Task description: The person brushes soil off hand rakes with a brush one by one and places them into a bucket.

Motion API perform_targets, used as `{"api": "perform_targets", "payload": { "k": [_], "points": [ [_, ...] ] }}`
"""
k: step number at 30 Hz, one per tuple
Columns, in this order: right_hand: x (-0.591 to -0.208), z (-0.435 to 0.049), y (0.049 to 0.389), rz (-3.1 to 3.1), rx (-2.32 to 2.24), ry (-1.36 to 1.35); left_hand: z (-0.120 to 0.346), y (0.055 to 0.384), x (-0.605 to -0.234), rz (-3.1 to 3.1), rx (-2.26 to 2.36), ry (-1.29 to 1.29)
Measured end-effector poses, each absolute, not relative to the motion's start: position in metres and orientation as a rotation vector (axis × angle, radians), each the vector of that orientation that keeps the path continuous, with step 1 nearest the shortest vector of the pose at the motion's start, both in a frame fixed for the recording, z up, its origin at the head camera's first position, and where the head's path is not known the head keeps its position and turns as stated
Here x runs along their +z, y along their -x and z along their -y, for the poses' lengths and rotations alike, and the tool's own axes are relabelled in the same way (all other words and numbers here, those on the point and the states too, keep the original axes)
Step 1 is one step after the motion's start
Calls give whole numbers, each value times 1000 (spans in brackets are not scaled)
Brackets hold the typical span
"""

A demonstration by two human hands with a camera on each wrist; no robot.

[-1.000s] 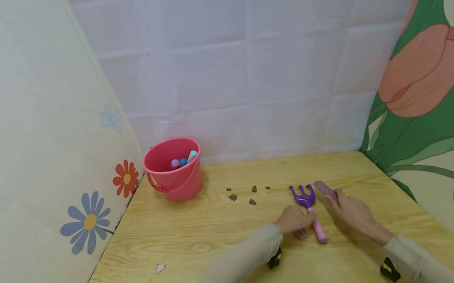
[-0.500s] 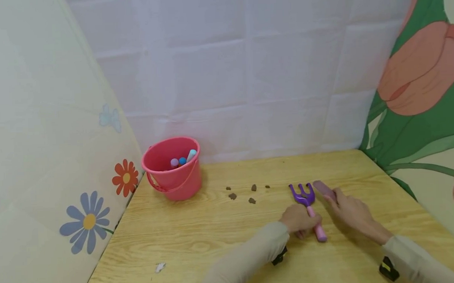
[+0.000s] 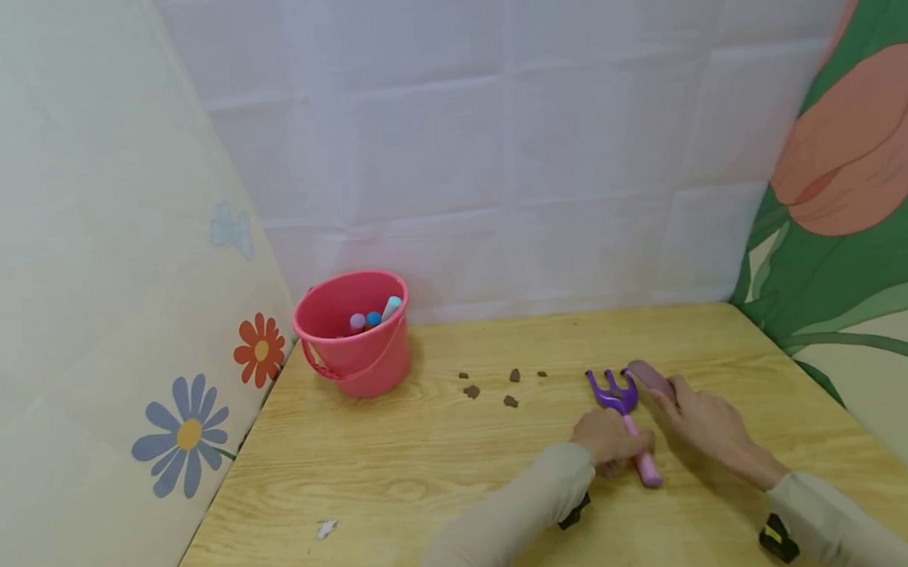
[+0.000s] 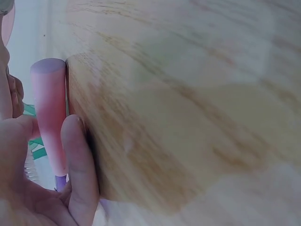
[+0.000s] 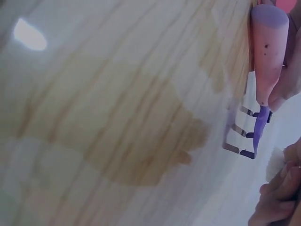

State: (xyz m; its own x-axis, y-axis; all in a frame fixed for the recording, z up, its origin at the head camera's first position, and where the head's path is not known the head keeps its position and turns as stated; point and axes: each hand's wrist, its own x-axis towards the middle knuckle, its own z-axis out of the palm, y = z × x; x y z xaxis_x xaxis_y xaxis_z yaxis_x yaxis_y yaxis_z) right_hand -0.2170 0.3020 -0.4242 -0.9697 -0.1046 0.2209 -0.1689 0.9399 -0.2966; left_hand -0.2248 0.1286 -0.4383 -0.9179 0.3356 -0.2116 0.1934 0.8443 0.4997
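Observation:
My left hand [image 3: 609,436] holds the pink handle [image 4: 49,108] of a small purple three-tined hand rake [image 3: 614,397], with thumb and fingers on either side. The rake lies at the right part of the table, tines pointing away from me. A brown bit shows by its tines. In my right hand [image 3: 707,421] is a mauve-backed brush [image 3: 648,378]; its white bristles [image 5: 275,164] show in the right wrist view. The brush's far end overlaps the right tine in the head view. My right fingers partly hide the brush.
Several brown crumbs [image 3: 511,401] are scattered on the wooden table [image 3: 385,453], left of the rake. A pink bucket [image 3: 374,365] with colored handles sticking up inside stands at the back left. A whitish mark [image 3: 326,529] is near the front left.
My left hand has moved right, farther around the rake's handle. The brush in my right hand is slightly closer to the tines. The head view has shifted a little.

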Motion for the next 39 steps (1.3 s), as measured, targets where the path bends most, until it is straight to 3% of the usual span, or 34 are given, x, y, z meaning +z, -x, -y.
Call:
{"api": "perform_targets", "payload": {
  "k": [21, 39],
  "points": [
    [-427, -299, 216, 2882, 481, -220, -131, 221, -437, -2790, 588, -363],
    [-422, -295, 219, 2897, 509, -236, -127, 225, -439, -2591, 1023, -243]
  ]
}}
